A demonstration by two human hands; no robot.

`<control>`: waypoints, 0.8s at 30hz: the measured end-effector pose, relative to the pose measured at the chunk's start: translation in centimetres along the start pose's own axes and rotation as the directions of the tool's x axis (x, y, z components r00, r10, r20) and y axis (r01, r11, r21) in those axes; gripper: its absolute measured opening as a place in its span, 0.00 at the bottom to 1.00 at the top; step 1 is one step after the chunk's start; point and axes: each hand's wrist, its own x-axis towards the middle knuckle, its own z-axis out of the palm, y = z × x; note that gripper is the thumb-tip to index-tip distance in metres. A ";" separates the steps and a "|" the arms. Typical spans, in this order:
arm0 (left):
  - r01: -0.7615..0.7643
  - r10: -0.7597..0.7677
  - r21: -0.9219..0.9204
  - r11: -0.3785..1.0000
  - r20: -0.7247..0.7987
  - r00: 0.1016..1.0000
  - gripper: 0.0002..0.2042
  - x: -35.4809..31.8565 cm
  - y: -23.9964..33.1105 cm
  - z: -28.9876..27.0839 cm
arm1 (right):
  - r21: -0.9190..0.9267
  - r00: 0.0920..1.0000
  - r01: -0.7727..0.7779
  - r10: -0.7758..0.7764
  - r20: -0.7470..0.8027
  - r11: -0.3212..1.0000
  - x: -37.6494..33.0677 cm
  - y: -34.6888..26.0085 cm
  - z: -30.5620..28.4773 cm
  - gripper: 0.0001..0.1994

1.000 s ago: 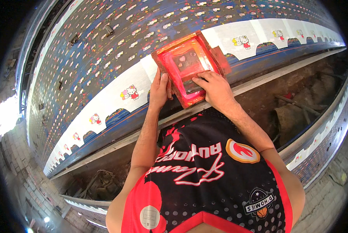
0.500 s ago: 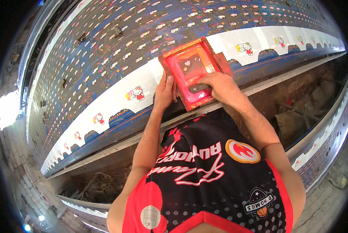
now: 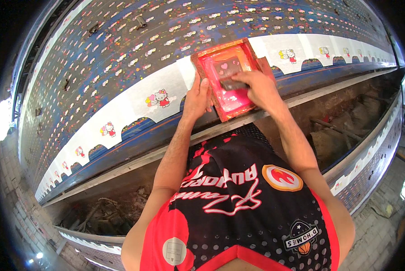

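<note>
1. Head cam feed, both hands in view, arms coming up from the lower edge.
2. Right hand [image 3: 261,89]: fingers together, clamped on a dark bar [image 3: 231,85]. I read the bar as a flat squeegee type, but the fingers cover part of it.
3. Bar location: inside the red frame [image 3: 206,75], across its middle, just below a dark see-through patch [image 3: 229,67] with a pink heart showing in it.
4. Left hand [image 3: 198,100]: at the frame's left side, thumb and index finger up along the rail. I can't tell if it's clamped on the rail or only braced against it.
5. Frame: tilted in plan, at the near edge of the long table [image 3: 121,63], over the white strip [image 3: 132,109]. Inner surface is glossy pink to orange. A dark red block [image 3: 265,67] juts from its right side.
6. Strip runs along the table both sides of the frame, scalloped lower edge, cartoon cat prints with balloons at intervals.
7. Table top is dark and blue, with rows of small light prints. I see a small stubby piece [image 3: 141,21] lying well apart from the frame.
8. Person wears a black and red sleeveless jersey [image 3: 220,185]. Brick floor [image 3: 24,212] at lower left.
</note>
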 end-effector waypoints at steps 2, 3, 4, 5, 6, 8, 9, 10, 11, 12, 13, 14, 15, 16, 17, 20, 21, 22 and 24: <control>0.006 -0.006 -0.055 0.998 0.007 1.000 0.37 -0.2 -0.3 0.0 | -0.038 0.998 -0.055 0.054 -0.019 0.998 -3.1 -0.8 0.5 0.30; 0.009 -0.009 -0.051 0.999 0.012 1.000 0.37 -0.1 -0.2 0.0 | -0.045 0.998 -0.046 0.044 -0.040 0.998 -3.9 -0.9 0.8 0.29; 0.013 -0.012 -0.047 0.999 0.016 1.000 0.37 0.0 0.1 0.0 | -0.052 0.998 -0.035 0.032 -0.060 0.998 -4.5 -0.9 1.1 0.28; 0.017 -0.016 -0.043 0.999 0.019 1.000 0.38 0.1 0.1 0.1 | -0.060 0.997 -0.024 0.019 -0.080 0.998 -4.9 -0.9 1.2 0.27; 0.007 -0.006 -0.051 0.999 0.009 1.000 0.38 0.2 0.1 0.1 | -0.057 0.996 -0.018 0.013 -0.084 0.998 -5.0 -0.8 1.1 0.26; -0.013 0.012 -0.067 0.998 -0.013 1.000 0.37 0.4 -0.3 0.6 | -0.052 0.996 -0.002 -0.002 -0.091 0.999 -5.0 -0.6 1.0 0.26; -0.044 0.042 -0.056 0.997 -0.038 0.998 0.36 0.5 -0.6 0.8 | -0.055 0.995 0.023 -0.029 -0.100 0.998 -5.0 -0.4 0.8 0.25; -0.075 0.073 -0.044 0.996 -0.057 0.996 0.34 0.6 -1.0 1.2 | -0.045 0.994 0.041 -0.046 -0.102 0.998 -5.0 -0.2 0.6 0.26; -0.106 0.103 -0.032 0.994 -0.076 0.992 0.32 0.7 -1.2 1.5 | -0.035 0.993 0.059 -0.063 -0.103 0.998 -5.0 0.0 0.4 0.27; -0.132 0.127 -0.068 0.989 -0.068 0.990 0.32 0.6 -1.1 1.7 | -0.022 0.991 0.080 -0.081 -0.104 0.997 -5.0 0.4 0.4 0.28; -0.157 0.151 -0.105 0.982 -0.059 0.987 0.31 0.3 -0.7 1.8 | -0.015 0.989 0.089 -0.090 -0.117 0.996 -5.2 0.9 0.3 0.28; -0.181 0.176 -0.142 0.973 -0.052 0.983 0.30 0.3 -0.1 2.5 | -0.010 0.989 0.084 -0.084 -0.121 0.996 -5.3 1.6 -0.3 0.28; -0.177 0.168 -0.116 0.977 -0.084 0.982 0.30 0.2 0.6 3.4 | 0.001 0.989 0.086 -0.085 -0.121 0.996 -5.4 2.2 -1.0 0.28; -0.188 0.182 -0.140 0.972 -0.056 0.982 0.31 0.6 0.6 4.6 | 0.012 0.989 0.088 -0.086 -0.121 0.996 -5.6 3.1 -1.8 0.27; -0.198 0.196 -0.164 0.966 -0.028 0.980 0.32 1.2 0.4 5.8 | 0.018 0.988 0.091 -0.088 -0.128 0.996 -5.8 4.5 -2.7 0.27; -0.251 0.258 -0.220 0.943 0.004 0.966 0.33 3.1 2.0 10.6 | 0.027 0.984 0.092 -0.087 -0.153 0.995 -6.9 9.3 -5.3 0.27; -0.255 0.263 -0.221 0.941 0.008 0.965 0.33 3.7 2.7 12.5 | 0.014 0.983 0.094 -0.090 -0.160 0.995 -7.1 11.0 -6.4 0.26; -0.254 0.262 -0.213 0.944 0.009 0.965 0.33 4.4 3.4 14.4 | 0.001 0.982 0.095 -0.093 -0.167 0.995 -7.4 12.6 -7.5 0.26; -0.251 0.258 -0.194 0.948 0.013 0.966 0.33 5.7 4.7 17.9 | -0.017 0.977 0.088 -0.090 -0.191 0.996 -8.1 15.6 -9.5 0.25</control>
